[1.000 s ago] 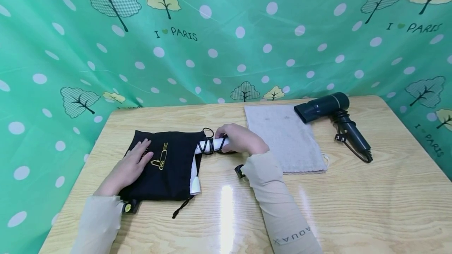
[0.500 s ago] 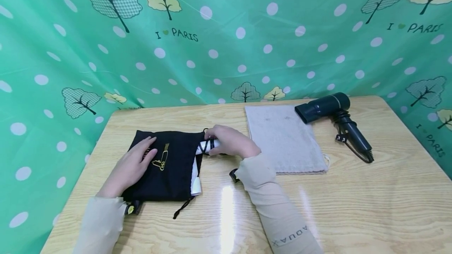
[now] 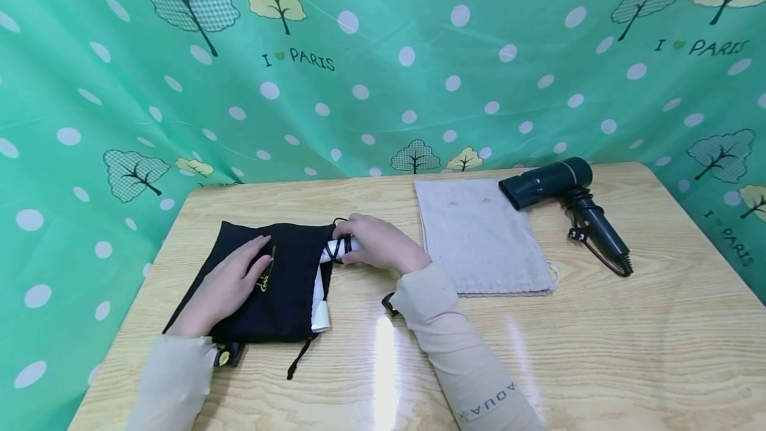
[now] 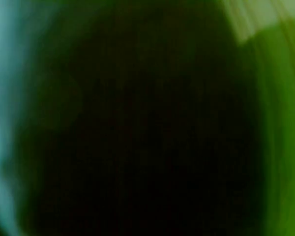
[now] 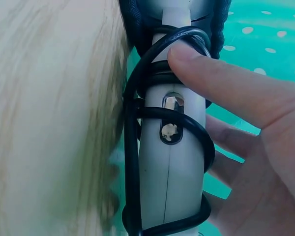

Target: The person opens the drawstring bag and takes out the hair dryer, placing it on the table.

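A black drawstring bag (image 3: 281,311) with a yellow hair dryer print lies flat on the table at the left. Inside its mouth sits a white hair dryer (image 5: 157,162), mostly hidden by the cloth. Its handle, wound with a black cord (image 5: 132,172), sticks out to the right, and a white end (image 3: 320,316) shows lower at the opening. My right hand (image 3: 380,243) grips the handle, its thumb over the cord in the right wrist view. Straight-fingered, my left hand (image 3: 230,285) rests on top of the bag. The left wrist view is almost wholly dark.
A grey cloth pouch (image 3: 485,238) lies flat right of my right hand. A dark green hair dryer (image 3: 550,181) partly overlaps its upper right corner, cord wrapped round its handle. A polka-dot green curtain (image 3: 383,85) hangs behind the wooden table (image 3: 646,351).
My right hand has moved left with the handle, and less of the handle shows outside the bag. The bag has shifted slightly left, wrinkling under my left hand.
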Demonstrator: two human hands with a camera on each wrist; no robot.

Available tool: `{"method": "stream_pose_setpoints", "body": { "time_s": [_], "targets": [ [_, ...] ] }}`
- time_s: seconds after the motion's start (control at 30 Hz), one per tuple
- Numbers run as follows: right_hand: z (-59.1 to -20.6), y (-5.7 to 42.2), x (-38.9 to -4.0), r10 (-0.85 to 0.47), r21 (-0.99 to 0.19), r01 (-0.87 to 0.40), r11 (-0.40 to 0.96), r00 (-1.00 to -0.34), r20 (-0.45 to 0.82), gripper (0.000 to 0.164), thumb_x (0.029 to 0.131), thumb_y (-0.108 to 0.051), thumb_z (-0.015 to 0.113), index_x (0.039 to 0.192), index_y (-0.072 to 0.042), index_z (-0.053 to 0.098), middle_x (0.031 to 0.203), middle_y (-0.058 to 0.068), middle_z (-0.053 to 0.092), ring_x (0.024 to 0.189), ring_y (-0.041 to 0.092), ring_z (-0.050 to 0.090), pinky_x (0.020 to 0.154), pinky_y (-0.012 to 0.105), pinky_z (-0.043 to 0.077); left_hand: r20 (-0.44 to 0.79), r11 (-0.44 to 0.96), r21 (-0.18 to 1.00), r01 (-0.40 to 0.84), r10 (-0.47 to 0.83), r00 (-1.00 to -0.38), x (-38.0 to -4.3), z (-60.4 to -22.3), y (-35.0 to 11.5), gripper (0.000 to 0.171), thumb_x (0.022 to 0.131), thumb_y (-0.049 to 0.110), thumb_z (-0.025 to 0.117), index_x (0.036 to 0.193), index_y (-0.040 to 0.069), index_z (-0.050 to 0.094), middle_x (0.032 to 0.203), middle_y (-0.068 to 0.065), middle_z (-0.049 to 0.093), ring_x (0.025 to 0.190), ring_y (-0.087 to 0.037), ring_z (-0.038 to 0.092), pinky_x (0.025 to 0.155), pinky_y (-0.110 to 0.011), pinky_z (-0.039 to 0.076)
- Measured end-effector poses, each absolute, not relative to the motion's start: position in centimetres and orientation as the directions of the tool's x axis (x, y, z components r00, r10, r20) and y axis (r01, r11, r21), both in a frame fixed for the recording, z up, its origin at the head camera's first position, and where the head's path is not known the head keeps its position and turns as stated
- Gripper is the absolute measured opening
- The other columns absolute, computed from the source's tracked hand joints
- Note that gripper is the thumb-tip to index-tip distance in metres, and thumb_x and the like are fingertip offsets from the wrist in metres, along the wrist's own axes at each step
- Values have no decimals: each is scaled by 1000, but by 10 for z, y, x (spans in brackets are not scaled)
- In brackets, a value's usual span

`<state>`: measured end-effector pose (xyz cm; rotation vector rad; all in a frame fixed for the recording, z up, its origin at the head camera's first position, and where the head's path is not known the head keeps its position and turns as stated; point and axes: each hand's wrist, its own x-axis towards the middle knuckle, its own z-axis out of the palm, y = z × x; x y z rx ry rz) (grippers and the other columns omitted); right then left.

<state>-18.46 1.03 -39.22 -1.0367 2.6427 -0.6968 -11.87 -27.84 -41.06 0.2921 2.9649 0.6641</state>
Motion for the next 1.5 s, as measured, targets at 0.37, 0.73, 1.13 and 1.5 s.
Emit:
{"method": "stream_pose_setpoints", "body": {
  "time_s": [0.37,0.73,1.13,1.5],
  "targets": [
    [-392,14,-185,-678,-508,-563,651,-733,-56,42,90,-26,74,129,-17,64,121,4,62,113,19,60,102,35,48,-101,911,388,140,192,-976,-119,-418,-273,60,108,42,32,154,2,31,157,-28,29,146,-47,23,114,-66,21],
    [-392,14,-182,-668,-481,-558,677,-740,-82,40,92,-28,72,130,-19,63,122,2,61,111,17,59,99,36,50,-124,917,382,118,178,-976,-118,-420,-274,63,108,44,33,154,2,29,158,-27,26,147,-46,20,115,-65,18],
    [-384,22,-179,-643,-478,-516,711,-752,-146,43,92,-29,72,133,-19,61,125,3,59,113,19,59,99,38,50,-124,916,380,129,189,-974,-113,-418,-277,65,107,44,36,154,0,30,159,-27,25,147,-46,19,115,-66,19],
    [-380,27,-180,-632,-518,-486,704,-761,-145,45,89,-28,76,130,-15,62,126,4,59,113,19,56,103,36,47,-112,912,383,148,205,-972,-115,-416,-274,66,106,46,37,152,-2,34,158,-27,27,147,-47,20,114,-66,21]
  ]
}}
